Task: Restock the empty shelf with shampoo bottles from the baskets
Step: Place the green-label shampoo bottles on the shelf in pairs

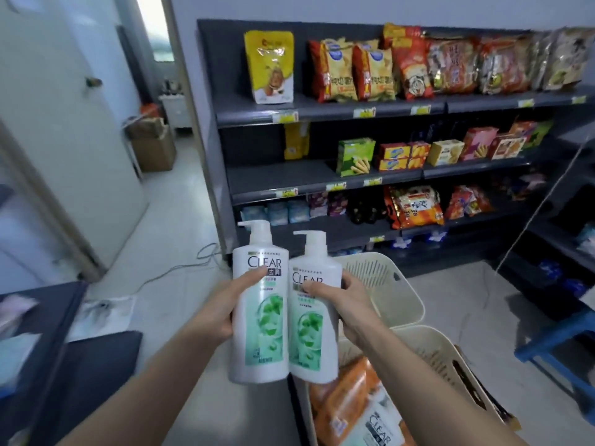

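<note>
Two white pump bottles of shampoo with green labels stand upright side by side in the air in front of me. My left hand [225, 304] grips the left shampoo bottle [260, 320] around its middle. My right hand [347, 304] grips the right shampoo bottle [314, 323] the same way, and the two bottles touch. Below them, a cream basket [450, 358] holds several orange bottles and one white shampoo bottle [380, 426] lying down. A second cream basket [386, 284] stands behind it; I cannot see anything inside it.
A dark shelf unit [322, 178] stocked with snack bags and boxes faces me. Dark shelf surfaces [48, 317] lie at the lower left. A blue stool [563, 342] stands at the right. Cables [180, 268] run over the floor by an open door [64, 123] and cardboard boxes [154, 146].
</note>
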Available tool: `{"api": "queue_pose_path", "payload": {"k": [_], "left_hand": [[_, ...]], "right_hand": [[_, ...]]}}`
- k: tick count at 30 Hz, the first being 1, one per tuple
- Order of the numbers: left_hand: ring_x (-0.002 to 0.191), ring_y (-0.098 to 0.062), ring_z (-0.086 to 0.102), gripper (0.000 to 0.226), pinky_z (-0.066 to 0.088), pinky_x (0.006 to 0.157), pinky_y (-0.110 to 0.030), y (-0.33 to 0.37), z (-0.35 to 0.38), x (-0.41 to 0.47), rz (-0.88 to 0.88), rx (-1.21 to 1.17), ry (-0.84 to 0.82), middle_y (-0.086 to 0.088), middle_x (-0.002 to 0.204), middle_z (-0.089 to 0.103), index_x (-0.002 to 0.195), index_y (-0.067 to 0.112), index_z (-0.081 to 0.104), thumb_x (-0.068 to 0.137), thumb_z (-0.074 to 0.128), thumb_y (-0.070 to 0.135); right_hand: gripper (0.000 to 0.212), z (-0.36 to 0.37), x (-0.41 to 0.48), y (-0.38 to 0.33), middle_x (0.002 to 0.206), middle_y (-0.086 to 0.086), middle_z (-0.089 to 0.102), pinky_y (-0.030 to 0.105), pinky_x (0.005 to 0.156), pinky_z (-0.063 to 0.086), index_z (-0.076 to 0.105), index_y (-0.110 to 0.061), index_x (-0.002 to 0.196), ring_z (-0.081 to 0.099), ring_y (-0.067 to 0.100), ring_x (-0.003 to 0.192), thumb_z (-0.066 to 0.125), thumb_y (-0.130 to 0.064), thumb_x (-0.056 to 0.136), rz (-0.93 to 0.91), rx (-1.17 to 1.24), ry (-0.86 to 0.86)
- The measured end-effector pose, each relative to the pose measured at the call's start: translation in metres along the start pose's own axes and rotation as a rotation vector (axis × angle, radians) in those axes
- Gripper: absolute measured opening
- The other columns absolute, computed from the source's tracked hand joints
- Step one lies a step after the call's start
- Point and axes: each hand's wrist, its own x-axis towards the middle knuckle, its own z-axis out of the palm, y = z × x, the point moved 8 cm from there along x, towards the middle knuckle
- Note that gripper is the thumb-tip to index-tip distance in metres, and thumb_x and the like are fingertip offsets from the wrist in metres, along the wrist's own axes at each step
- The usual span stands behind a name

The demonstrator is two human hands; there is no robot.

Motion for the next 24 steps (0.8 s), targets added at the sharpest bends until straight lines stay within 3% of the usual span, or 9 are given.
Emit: {"api": "queue_pose_path", "payload": {"k": [3,5,7,9,13,18,21,24], "left_hand": [[0.099,-0.041,0.068,0.061,0.053,0.089,-0.054,0.026,-0.043,-0.024,0.088,-0.009,0.121,-0.025,0.107,0.070,0.111,-0.002,0.068,0.065,0.082,0.035],[0.089,-0.038,0.071,0.051,0.058,0.078,-0.049,0.042,-0.072,-0.041,0.143,-0.004,0.193,-0.025,0.102,0.071,0.108,-0.004,0.068,0.069,0.077,0.029],[0.088,-0.039,0.071,0.047,0.059,0.077,-0.051,0.058,-0.102,-0.060,0.193,-0.013,0.250,-0.026,0.103,0.071,0.108,-0.004,0.067,0.071,0.077,0.022],[0.090,-0.040,0.071,0.051,0.058,0.077,-0.051,0.074,-0.129,-0.078,0.243,-0.006,0.287,-0.028,0.106,0.069,0.112,-0.004,0.065,0.070,0.082,0.018],[0.076,-0.034,0.072,0.050,0.060,0.062,-0.040,0.109,-0.186,-0.117,0.357,-0.011,0.415,-0.026,0.097,0.072,0.111,-0.006,0.063,0.067,0.076,0.014],[0.079,-0.033,0.073,0.056,0.060,0.061,-0.038,0.147,-0.256,-0.160,0.451,-0.005,0.534,-0.022,0.097,0.073,0.112,-0.003,0.064,0.062,0.085,0.012],[0.090,-0.036,0.072,0.061,0.059,0.078,-0.048,0.169,-0.296,-0.184,0.507,0.022,0.609,-0.020,0.102,0.073,0.111,0.003,0.068,0.058,0.087,0.027],[0.094,-0.039,0.070,0.053,0.054,0.087,-0.056,0.192,-0.333,-0.206,0.574,0.028,0.673,-0.019,0.101,0.074,0.108,0.005,0.070,0.061,0.083,0.026]], "right_hand": [[0.041,0.049,0.004,-0.009,0.088,0.012,0.078,0.047,0.073,0.061,0.067,-0.007,0.101,0.075,0.033,0.079,0.087,-0.005,0.064,-0.012,-0.036,-0.106],[0.043,0.084,0.004,-0.015,0.089,0.011,0.077,0.043,0.067,0.061,0.066,-0.008,0.103,0.075,0.032,0.077,0.087,-0.004,0.066,-0.024,-0.046,-0.183],[0.048,0.120,0.004,-0.021,0.095,0.011,0.077,0.040,0.063,0.061,0.064,-0.011,0.108,0.075,0.031,0.077,0.087,-0.003,0.066,-0.052,-0.059,-0.251],[0.051,0.155,0.003,-0.027,0.099,0.010,0.076,0.042,0.065,0.062,0.063,-0.013,0.109,0.075,0.030,0.081,0.087,-0.004,0.066,-0.086,-0.091,-0.312],[0.055,0.229,0.004,-0.036,0.102,0.010,0.075,0.049,0.073,0.061,0.061,-0.012,0.112,0.075,0.031,0.083,0.088,-0.006,0.065,-0.125,-0.149,-0.453],[0.055,0.325,0.004,-0.043,0.102,0.013,0.076,0.051,0.077,0.060,0.060,-0.007,0.113,0.075,0.033,0.086,0.087,-0.002,0.065,-0.148,-0.168,-0.602],[0.052,0.384,0.000,-0.049,0.100,0.010,0.077,0.046,0.075,0.061,0.061,-0.008,0.113,0.075,0.031,0.086,0.086,-0.002,0.067,-0.178,-0.184,-0.697],[0.053,0.440,-0.001,-0.052,0.099,0.008,0.077,0.043,0.073,0.061,0.062,-0.008,0.113,0.075,0.029,0.086,0.086,-0.001,0.066,-0.200,-0.172,-0.761]]}}
